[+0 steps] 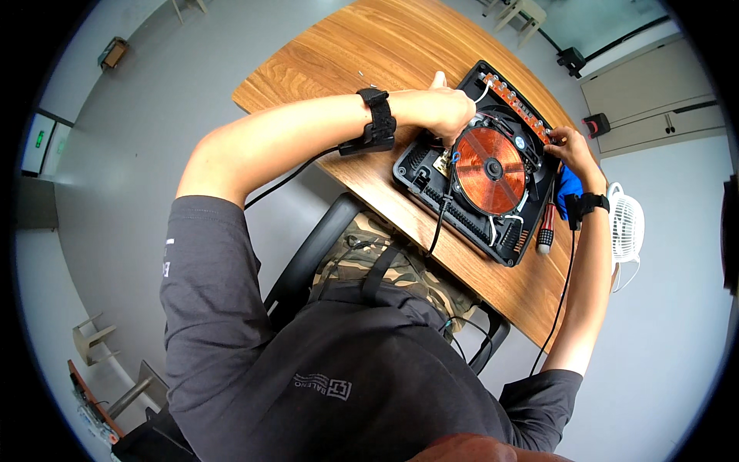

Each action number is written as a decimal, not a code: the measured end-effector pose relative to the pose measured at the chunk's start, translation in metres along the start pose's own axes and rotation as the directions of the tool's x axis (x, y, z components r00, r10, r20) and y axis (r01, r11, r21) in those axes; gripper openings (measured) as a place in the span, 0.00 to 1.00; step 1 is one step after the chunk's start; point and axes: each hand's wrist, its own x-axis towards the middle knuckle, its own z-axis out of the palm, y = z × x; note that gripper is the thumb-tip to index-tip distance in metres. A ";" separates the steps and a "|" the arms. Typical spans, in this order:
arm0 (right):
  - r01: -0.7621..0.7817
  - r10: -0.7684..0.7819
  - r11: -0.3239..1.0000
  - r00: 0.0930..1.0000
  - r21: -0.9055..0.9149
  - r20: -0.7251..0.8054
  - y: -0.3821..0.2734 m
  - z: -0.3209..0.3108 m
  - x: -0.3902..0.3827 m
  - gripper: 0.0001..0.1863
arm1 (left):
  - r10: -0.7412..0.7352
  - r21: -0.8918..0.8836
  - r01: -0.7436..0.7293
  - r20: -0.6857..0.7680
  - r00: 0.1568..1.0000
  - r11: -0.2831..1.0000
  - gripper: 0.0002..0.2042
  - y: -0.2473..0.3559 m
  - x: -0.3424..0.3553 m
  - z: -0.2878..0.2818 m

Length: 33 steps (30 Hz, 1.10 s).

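Observation:
An opened induction cooker (462, 212) lies on the wooden table, its black housing showing a round copper coil (489, 171). Along the far right side of the housing runs a narrow orange circuit board (514, 106). My right hand (573, 152) pinches the board's near end between thumb and fingers. At the coil's upper left edge, my left hand (449, 113) reaches down into the housing. Its fingertips are mostly hidden, so whether they grip anything does not show. A white wire (483, 92) rises beside that hand towards the board.
A screwdriver with a red and black handle (546, 231) lies right of the housing, near a blue object (568, 187). A white fan (627, 223) stands beyond my right forearm. Small bits (362, 75) lie on the table (323, 65). Cables hang from both wrist straps.

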 end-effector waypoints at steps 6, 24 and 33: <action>0.008 -0.008 0.999 1.000 0.036 0.003 0.003 0.002 0.000 0.20 | 0.013 -0.071 -0.013 -0.003 1.000 0.997 0.09 -0.002 -0.005 -0.001; 0.020 -0.019 0.999 1.000 0.027 -0.004 0.013 0.004 0.003 0.21 | 0.032 -0.104 -0.024 0.073 0.997 0.994 0.08 -0.008 0.004 -0.004; 0.005 -0.006 0.999 1.000 0.037 0.014 0.011 0.004 0.004 0.21 | 0.022 0.025 -0.026 0.133 0.991 0.999 0.11 0.001 0.010 -0.010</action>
